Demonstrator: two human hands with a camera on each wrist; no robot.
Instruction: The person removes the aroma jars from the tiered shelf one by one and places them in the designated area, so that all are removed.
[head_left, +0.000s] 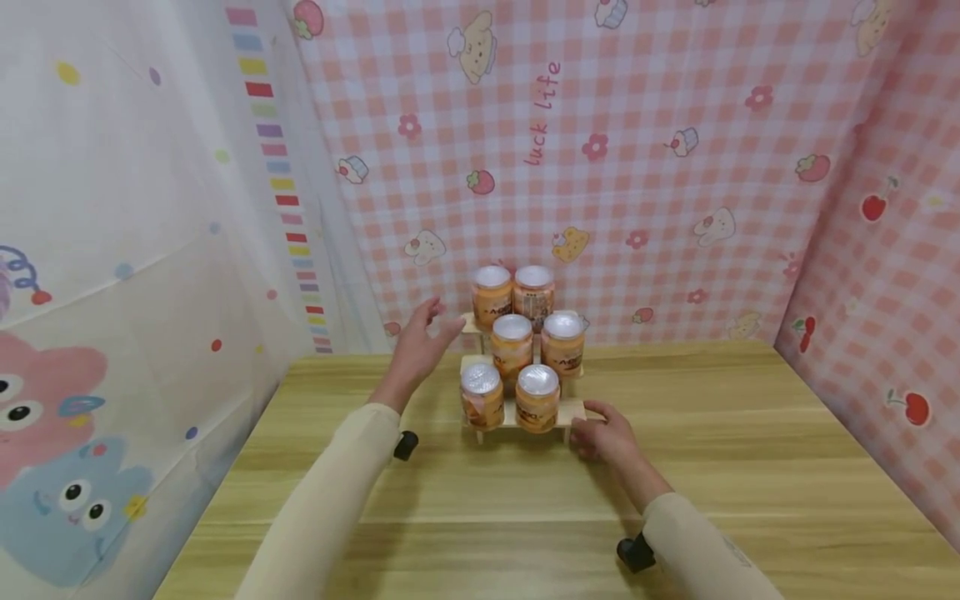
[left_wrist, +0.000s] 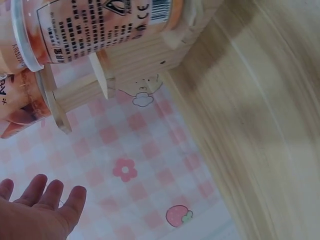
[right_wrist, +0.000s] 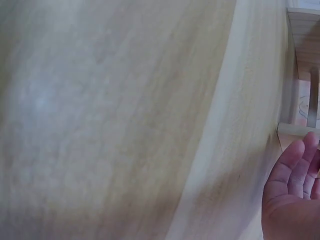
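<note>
A light wooden three-step display stand point(head_left: 573, 412) holds several cans point(head_left: 537, 408) with silver lids and orange labels, two on each step. To the left of the stand, my left hand point(head_left: 420, 346) is raised beside the upper steps, fingers spread and holding nothing. In the left wrist view, its fingers point(left_wrist: 74, 205) are apart from the stand and cans. My right hand point(head_left: 609, 435) is at the right end of the lowest step, low over the table. In the right wrist view, the fingertips of the right hand point(right_wrist: 292, 195) reach the stand's edge, loosely bent.
The stand is near the back of a wood-grain table point(head_left: 480, 517). Behind it hangs a pink checked cloth point(head_left: 637, 192) with printed cartoons, and a white printed sheet point(head_left: 150, 217) closes off the left side. Black straps point(head_left: 636, 552) sit at the sleeve cuffs.
</note>
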